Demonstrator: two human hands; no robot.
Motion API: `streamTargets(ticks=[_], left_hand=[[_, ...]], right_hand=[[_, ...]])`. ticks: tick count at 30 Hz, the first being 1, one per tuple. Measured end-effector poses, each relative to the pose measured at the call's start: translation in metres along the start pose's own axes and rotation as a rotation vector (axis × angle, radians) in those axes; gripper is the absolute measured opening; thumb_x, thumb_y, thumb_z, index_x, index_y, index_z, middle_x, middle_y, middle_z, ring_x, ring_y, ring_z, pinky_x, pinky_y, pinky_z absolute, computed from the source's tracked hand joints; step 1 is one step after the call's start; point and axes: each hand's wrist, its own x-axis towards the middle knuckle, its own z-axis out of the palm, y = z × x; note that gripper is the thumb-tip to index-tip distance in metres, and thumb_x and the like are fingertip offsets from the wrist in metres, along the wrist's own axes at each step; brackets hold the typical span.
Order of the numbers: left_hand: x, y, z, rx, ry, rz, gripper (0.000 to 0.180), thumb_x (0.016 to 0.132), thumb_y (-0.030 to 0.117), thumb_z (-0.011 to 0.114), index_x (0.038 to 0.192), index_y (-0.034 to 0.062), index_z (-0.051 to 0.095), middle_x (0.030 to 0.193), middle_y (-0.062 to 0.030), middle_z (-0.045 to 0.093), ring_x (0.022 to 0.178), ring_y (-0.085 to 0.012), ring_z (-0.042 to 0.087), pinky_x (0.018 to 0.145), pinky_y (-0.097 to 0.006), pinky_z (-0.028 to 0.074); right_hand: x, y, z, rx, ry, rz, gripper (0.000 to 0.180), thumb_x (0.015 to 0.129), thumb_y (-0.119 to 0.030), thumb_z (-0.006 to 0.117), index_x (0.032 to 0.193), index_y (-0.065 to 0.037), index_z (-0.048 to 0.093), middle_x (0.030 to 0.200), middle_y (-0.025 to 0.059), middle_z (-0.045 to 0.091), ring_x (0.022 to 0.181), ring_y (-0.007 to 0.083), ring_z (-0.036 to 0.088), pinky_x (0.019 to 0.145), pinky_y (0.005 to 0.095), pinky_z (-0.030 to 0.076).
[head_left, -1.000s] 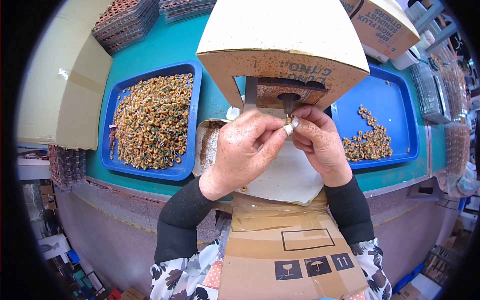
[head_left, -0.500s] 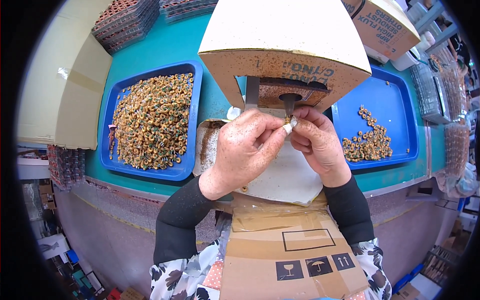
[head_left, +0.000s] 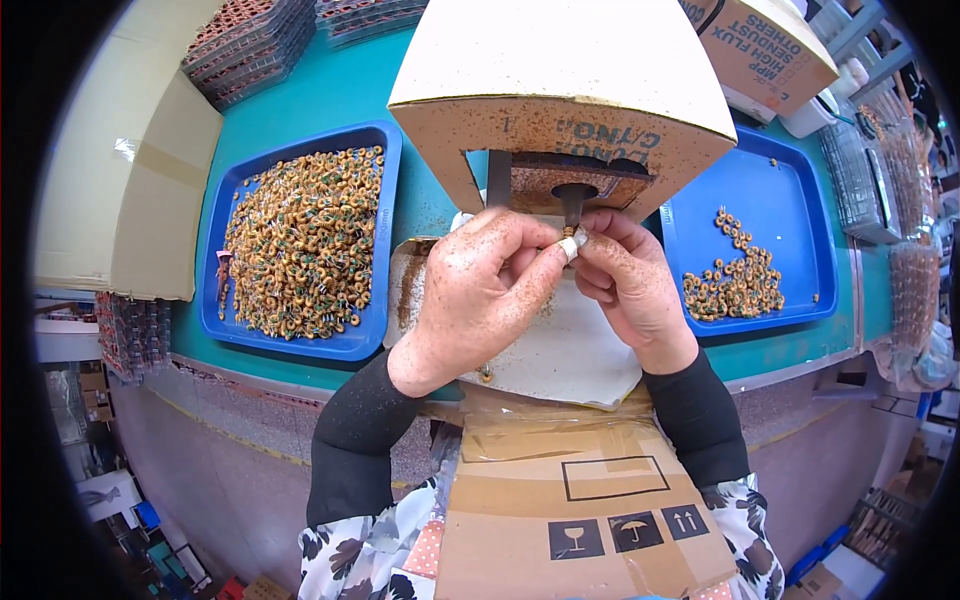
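Note:
My left hand [head_left: 490, 290] and my right hand [head_left: 632, 285] meet at the middle, both closed in a pinch. Between their fingertips is a small copper-wound ring coil [head_left: 569, 232], mostly hidden by the fingers. It is held right at the lower end of a dark, tapering metal spindle [head_left: 572, 205]; whether they touch is unclear. White wrapping covers a fingertip there. The spindle hangs under a cardboard box hood [head_left: 450, 140] speckled with brown dust. A white, dust-spotted sheet [head_left: 570, 360] lies below my hands.
A blue tray [head_left: 385, 235] heaped with wound ring coils stands left. Another blue tray [head_left: 800, 200] on the right holds a smaller pile of coils [head_left: 735, 285]. A taped carton [head_left: 590, 500] sits in front of my body. Stacked trays [head_left: 250, 45] stand at the back left.
My hands and the box hood appear slightly farther left in the picture. The pinch at the spindle tip stays much the same, and the coil piles look unchanged.

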Motion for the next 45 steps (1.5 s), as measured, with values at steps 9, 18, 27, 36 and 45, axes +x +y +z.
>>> streamTargets(ticks=[9,18,27,36,45], left_hand=[[-0.001,0.0,0.005,0.031,0.044,0.013,0.008,0.078,0.006,0.069,0.083,0.0024,0.064,0.066,-0.0066,0.055,0.054,-0.017,0.052,0.051,-0.031,0.042],[-0.009,-0.001,0.008,-0.002,0.066,-0.004,0.011,0.078,0.009,0.072,0.082,0.0029,0.064,0.066,-0.0038,0.054,0.052,-0.0121,0.049,0.049,-0.027,0.04],[-0.015,-0.011,0.008,-0.279,-0.012,-0.382,0.015,0.079,0.011,0.072,0.087,0.0033,0.062,0.072,0.0009,0.054,0.062,-0.0068,0.049,0.053,-0.023,0.041],[-0.005,-0.018,-0.008,-0.97,-0.107,-0.646,0.024,0.081,0.014,0.065,0.099,-0.0007,0.058,0.068,0.0001,0.05,0.056,-0.0082,0.045,0.048,-0.021,0.033],[-0.003,-0.023,-0.003,0.236,-0.227,0.132,0.021,0.078,0.02,0.073,0.094,0.0094,0.066,0.086,-0.0091,0.063,0.072,-0.0269,0.064,0.06,-0.036,0.051]], right_hand=[[0.001,-0.003,-0.001,-0.005,-0.019,-0.016,0.017,0.087,-0.013,0.064,0.101,-0.004,0.059,0.078,0.0005,0.057,0.058,0.003,0.042,0.049,0.0166,0.028],[0.0,0.0,-0.005,-0.048,-0.018,-0.005,0.016,0.087,-0.012,0.065,0.1,-0.004,0.059,0.081,-0.0009,0.057,0.062,0.0031,0.043,0.05,0.0175,0.03],[-0.004,0.009,-0.004,-0.045,-0.055,-0.009,0.019,0.089,-0.013,0.063,0.105,-0.003,0.059,0.088,0.0012,0.06,0.07,0.0067,0.048,0.061,0.0208,0.038],[0.004,0.008,-0.01,0.241,-0.183,0.106,0.039,0.099,-0.028,0.046,0.124,0.001,0.05,0.122,0.0143,0.055,0.111,0.0217,0.054,0.097,0.0399,0.045],[0.004,0.001,-0.011,0.163,-0.224,0.128,0.045,0.1,-0.034,0.041,0.128,0.0,0.049,0.128,0.0125,0.053,0.114,0.0193,0.052,0.096,0.0373,0.045]])
